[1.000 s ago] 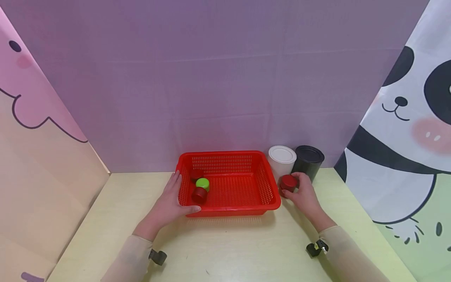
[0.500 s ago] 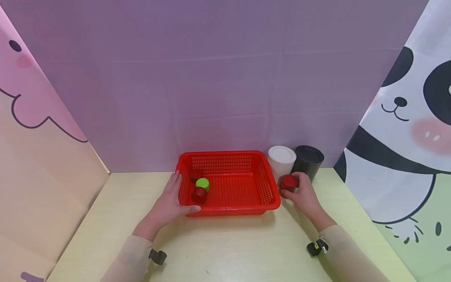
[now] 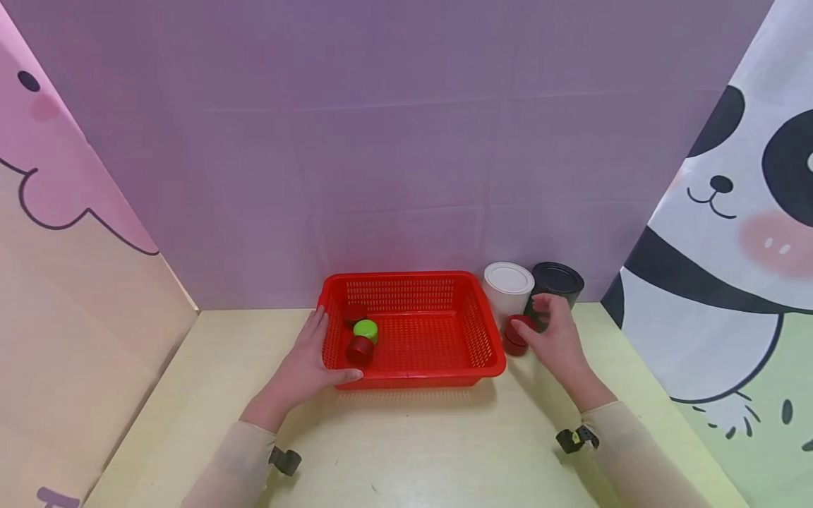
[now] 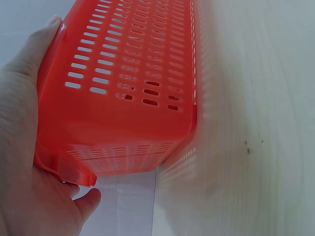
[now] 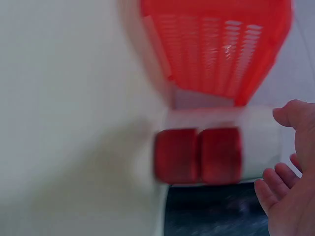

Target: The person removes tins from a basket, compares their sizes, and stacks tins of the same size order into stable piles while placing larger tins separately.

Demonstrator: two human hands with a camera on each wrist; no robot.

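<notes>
My left hand (image 3: 305,367) rests over the front left corner of a red plastic basket (image 3: 416,376). Its fingers lie along the left rim and the thumb along the front rim. Inside, at the left end, are a bright green round piece (image 3: 365,330), a dark red cylinder (image 3: 360,351) and another dark red piece (image 3: 354,314). Just right of the basket stand two short red cylinders, the upper one (image 5: 221,155) stacked on the lower one (image 5: 175,156). My right hand (image 3: 559,342) is above and beside the stack; the right wrist view shows its fingers relaxed, apart from the cylinders, holding nothing.
A white can (image 3: 508,279) and a black can (image 3: 559,277) stand behind the red stack, close to the basket's right end. A purple cloth wall (image 3: 406,155) rises behind the table (image 3: 406,451). Printed panels stand on both sides.
My right hand has let go of the red upper cylinder, spread its fingers and moved up and slightly to the right. The stack, the basket and my left hand stay in place.
</notes>
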